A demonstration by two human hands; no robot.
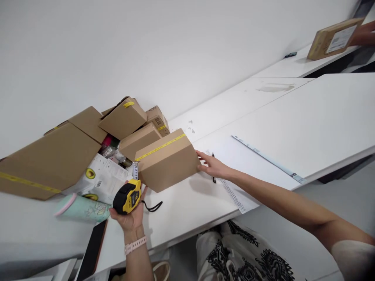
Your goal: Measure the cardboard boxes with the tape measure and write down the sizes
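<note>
My left hand is wrapped round a yellow and black tape measure, palm up, with a black wrist strap hanging off to the right. A short piece of its blade shows numbers and reaches up to the left end of a closed cardboard box. My right hand grips the right end of this box with thumb and fingers. Yellow tape runs along the box's top. Whether its right end is slightly raised I cannot tell.
Several cardboard boxes stand behind and left, with an avocado-print package and mint pouch. A dark phone-like slab lies by the table edge. Right are a spiral notebook and pen. Another person's hand holds a parcel.
</note>
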